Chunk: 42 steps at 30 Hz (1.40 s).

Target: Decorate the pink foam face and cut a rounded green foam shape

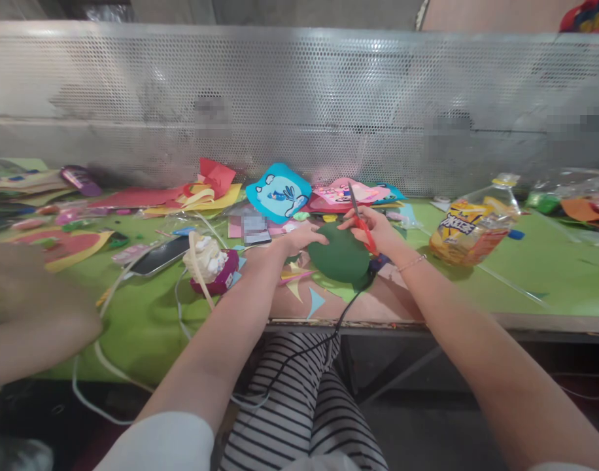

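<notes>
My left hand (302,237) pinches the left edge of a rounded dark green felt piece (339,256) and holds it just above the green table (525,268). My right hand (375,230) is closed on red-handled scissors (361,219), whose blades point up and away over the felt's right edge. Paper offcuts, yellow, blue and pink, lie under the felt near the table's front edge.
A blue cartoon cutout (278,191), pink cutouts (341,195) and red and yellow paper (201,190) lie behind. A phone (158,256) and a small purple box (216,268) sit left. A snack bag (469,226) lies right. Another person's arm (29,320) reaches in at left. A perforated metal panel (299,104) backs the table.
</notes>
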Tool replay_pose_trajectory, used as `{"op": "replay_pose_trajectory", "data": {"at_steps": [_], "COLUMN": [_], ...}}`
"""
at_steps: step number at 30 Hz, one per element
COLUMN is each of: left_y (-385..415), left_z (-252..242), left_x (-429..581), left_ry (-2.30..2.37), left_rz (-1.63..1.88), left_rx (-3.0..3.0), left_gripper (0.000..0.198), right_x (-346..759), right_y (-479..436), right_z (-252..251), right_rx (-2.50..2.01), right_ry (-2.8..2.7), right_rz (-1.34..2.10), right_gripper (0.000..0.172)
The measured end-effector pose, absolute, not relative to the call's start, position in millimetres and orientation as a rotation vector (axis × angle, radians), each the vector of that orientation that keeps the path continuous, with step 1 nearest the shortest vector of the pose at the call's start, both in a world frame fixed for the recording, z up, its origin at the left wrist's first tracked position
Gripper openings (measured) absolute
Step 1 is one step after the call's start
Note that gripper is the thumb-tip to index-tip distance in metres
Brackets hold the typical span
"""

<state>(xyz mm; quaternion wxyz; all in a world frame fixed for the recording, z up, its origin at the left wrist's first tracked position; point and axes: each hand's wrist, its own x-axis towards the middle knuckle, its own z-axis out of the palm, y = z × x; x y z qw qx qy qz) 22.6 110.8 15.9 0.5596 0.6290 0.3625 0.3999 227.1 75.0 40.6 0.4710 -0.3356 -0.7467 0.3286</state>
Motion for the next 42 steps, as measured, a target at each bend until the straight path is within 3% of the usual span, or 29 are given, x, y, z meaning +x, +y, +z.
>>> {"op": "replay_pose_trajectory", "data": {"at_steps": [7, 13, 18, 25, 31, 42], "left_y": [121, 137, 134, 139, 138, 137], "left_z": [13, 9, 12, 5, 4, 1], "left_x": [22, 20, 22, 26, 28, 30], "left_ry": [0.876, 1.078, 1.110, 0.997, 0.876, 0.808], "left_rz": [0.796, 1.352, 1.535, 1.528, 1.553, 1.489], "left_rx": [1.600, 1.424, 1.318, 1.252, 1.226, 1.242], "left_gripper": [0.027, 0.030, 0.033, 0.048, 0.048, 0.047], "right_x": [223, 233, 233, 225, 222, 218], "right_y": [85, 108, 109, 107, 110, 100], "right_z": [33, 28, 22, 10, 7, 17], "right_rx": [-0.843, -0.917, -0.950, -1.050, -1.077, -0.993], "right_ry": [-1.730, -1.427, -1.403, -1.514, -1.479, -1.511], "right_rz": [0.777, 0.637, 0.768, 0.929, 1.093, 1.085], "right_gripper": [0.034, 0.034, 0.032, 0.034, 0.038, 0.046]}}
